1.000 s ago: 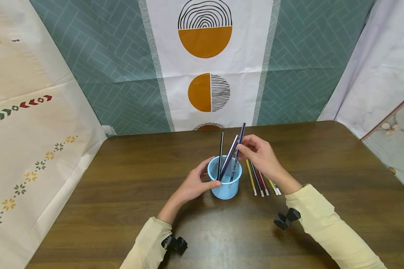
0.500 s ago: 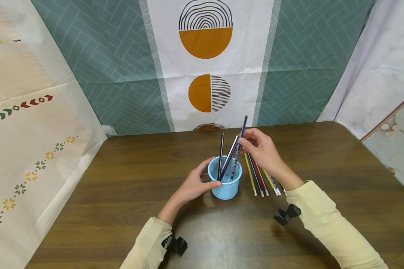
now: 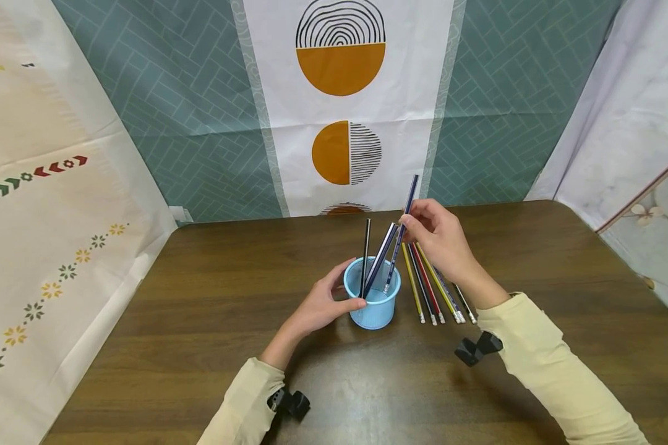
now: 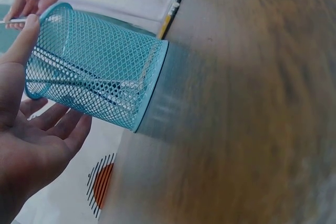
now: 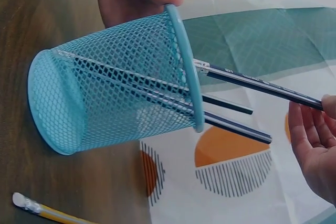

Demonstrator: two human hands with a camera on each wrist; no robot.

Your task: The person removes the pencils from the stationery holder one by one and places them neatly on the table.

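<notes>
A light blue mesh pencil cup stands upright on the table. My left hand holds its left side, thumb at the near rim and fingers around the far side. With thumb and fingertips, my right hand pinches a dark blue pencil by its upper part. That pencil slants, and its eraser end is at the cup's mouth in the right wrist view. Inside the cup lean a black pencil and dark striped pencils, their lower parts seen through the mesh.
Right of the cup, several pencils lie side by side on the wooden table, among them a yellow pencil and a red pencil, eraser ends towards me. A patterned cloth hangs behind the table's far edge.
My right hand has moved up and to the right with the dark blue pencil, raising its lower end towards the cup's mouth. The left hand and cup stay put.
</notes>
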